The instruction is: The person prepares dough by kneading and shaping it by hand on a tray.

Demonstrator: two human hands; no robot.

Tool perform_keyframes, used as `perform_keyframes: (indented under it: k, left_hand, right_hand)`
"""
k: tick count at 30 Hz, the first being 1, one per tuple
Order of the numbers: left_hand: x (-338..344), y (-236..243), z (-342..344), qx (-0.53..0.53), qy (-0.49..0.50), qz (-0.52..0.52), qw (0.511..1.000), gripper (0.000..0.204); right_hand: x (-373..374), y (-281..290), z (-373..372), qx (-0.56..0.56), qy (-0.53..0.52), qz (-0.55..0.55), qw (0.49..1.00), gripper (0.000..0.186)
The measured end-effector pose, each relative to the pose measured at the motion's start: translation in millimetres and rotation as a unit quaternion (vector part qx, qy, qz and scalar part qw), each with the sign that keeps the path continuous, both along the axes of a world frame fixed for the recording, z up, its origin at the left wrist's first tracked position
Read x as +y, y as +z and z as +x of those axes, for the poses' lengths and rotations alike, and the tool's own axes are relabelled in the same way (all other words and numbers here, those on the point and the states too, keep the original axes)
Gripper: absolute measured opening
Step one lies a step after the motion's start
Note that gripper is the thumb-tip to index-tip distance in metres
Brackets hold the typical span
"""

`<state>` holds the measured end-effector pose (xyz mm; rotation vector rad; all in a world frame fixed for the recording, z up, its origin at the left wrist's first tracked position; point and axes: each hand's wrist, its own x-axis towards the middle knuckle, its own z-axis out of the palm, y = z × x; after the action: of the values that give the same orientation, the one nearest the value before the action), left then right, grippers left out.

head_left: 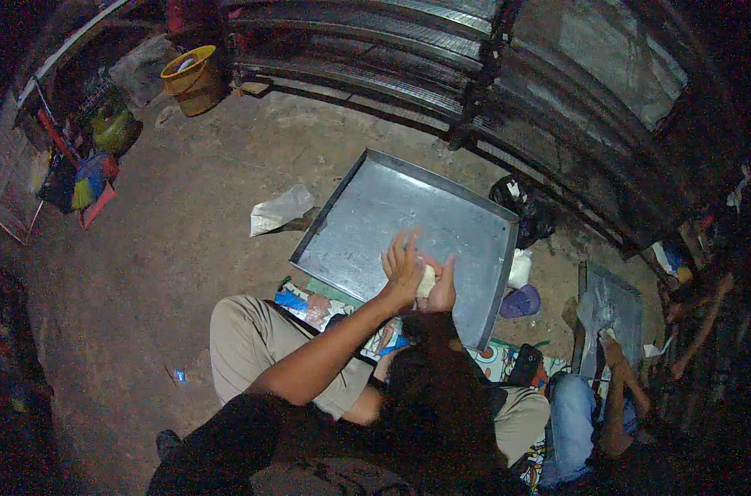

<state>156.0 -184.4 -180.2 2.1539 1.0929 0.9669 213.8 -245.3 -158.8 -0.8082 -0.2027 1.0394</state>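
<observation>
I am holding a pale lump (pixel 426 282), dough by its look, between my hands above the metal tray (pixel 351 223), toward its five o'clock. My right hand (pixel 444 291) is cupping around it; my left hand (pixel 402 271) is lying over its ten o'clock side, fingers loosely spread. I seem to be shaping it; the next move is calling, I judge, for light, even pressure.

Smooth, softly glossy metal forms the baking tray (pixel 363 223); the dough lump (pixel 427 282) looks matt. The floor (pixel 185 215) is rough concrete, the bucket (pixel 198 93) plastic, the black bag (pixel 534 219) glossy film, the trousers (pixel 245 339) matt cloth.
</observation>
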Motion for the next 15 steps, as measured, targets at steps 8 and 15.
perform_keyframes:
  k: [8, 15]
  left_hand:
    - [5.3, 53.1, -32.8, -0.511, -0.387, -0.662, 0.389, 0.094]
    - [17.4, 32.0, -35.0, -0.413, -0.298, -0.718, 0.474, 0.097]
  right_hand:
    - [-13.5, 53.7, 25.0, -0.341, -0.182, -0.204, 0.899, 0.066]
    - [-24.1, 37.6, 22.1, -0.434, -0.124, -0.192, 0.871, 0.041]
